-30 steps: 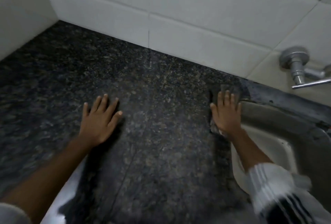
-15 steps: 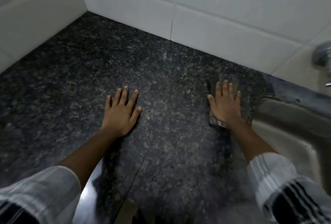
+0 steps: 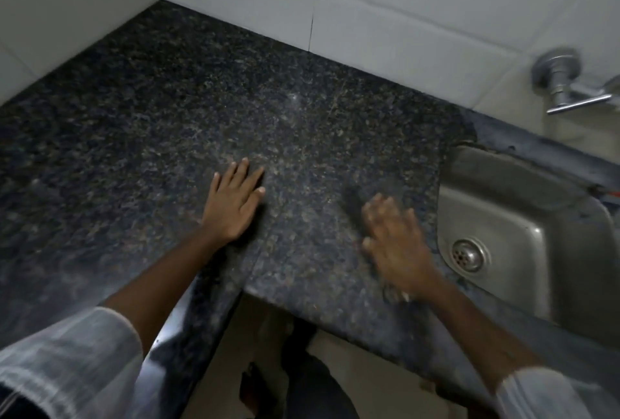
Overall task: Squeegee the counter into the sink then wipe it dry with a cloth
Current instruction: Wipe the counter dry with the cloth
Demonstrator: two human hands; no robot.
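Granite fills most of the head view: a dark speckled desk point(image 3: 167, 123) running back to white wall tiles point(image 3: 385, 9) and meeting them in a corner at the upper left.

Our left hand point(image 3: 231, 204) lies flat on the stone near the middle of the desk, palm down, fingers straight and only slightly fanned, holding nothing. Its bare forearm runs back to a pale striped sleeve point(image 3: 63, 361) at the lower left.

Our right hand point(image 3: 396, 244) is blurred. It rests on the desk just beside the steel sink point(image 3: 536, 217), close to the sink's left rim. The fingers look spread and pressed downward. A dark patch point(image 3: 355, 204) shows at the fingertips, and a small pale bit point(image 3: 397, 296) near the wrist; these may be edges of the cloth under the palm, but we cannot tell for certain through the blur, nor whether the grip pinches anything.

The sink sits sunk into the desk at the right, its round drain point(image 3: 469, 255) near the right hand. A metal tap point(image 3: 567, 86) juts from the wall above the basin. Below the front edge of the desk, floor point(image 3: 255, 351) shows between our forearms.
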